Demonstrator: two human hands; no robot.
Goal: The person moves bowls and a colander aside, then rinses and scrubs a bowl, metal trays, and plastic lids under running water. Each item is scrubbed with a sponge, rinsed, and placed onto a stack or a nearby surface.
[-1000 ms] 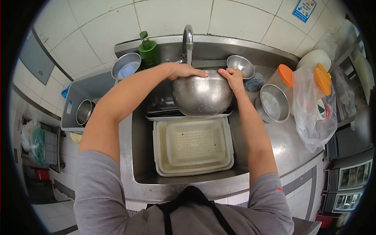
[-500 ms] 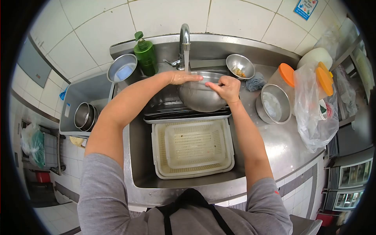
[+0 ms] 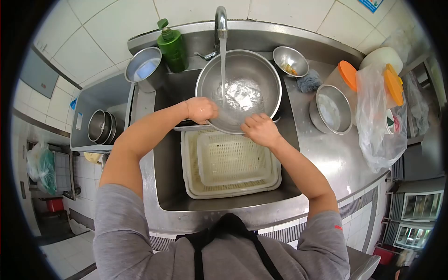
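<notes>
A large steel bowl (image 3: 256,70) sits mouth up under the tap (image 3: 221,28), and water streams into it. My left hand (image 3: 202,110) is at the bowl's lower left edge, its fingers curled; whether they grip the rim is hard to make out. At the lower right my right hand (image 3: 261,129) has its fingers wrapped over the near rim. White plastic baskets (image 3: 231,161), one inside another, lie in the sink (image 3: 186,204) just below the bowl.
A green pump bottle (image 3: 172,50) and a steel pot (image 3: 144,70) stand at the back left. A grey bin (image 3: 86,109) holds steel bowls. On the right are a small bowl (image 3: 290,61), a steel container (image 3: 330,109), orange-lidded jars (image 3: 347,75) and a plastic bag (image 3: 371,121).
The tilted bowl has turned mouth up and now catches the water. Both my hands have moved down to its near side. The view has shifted slightly.
</notes>
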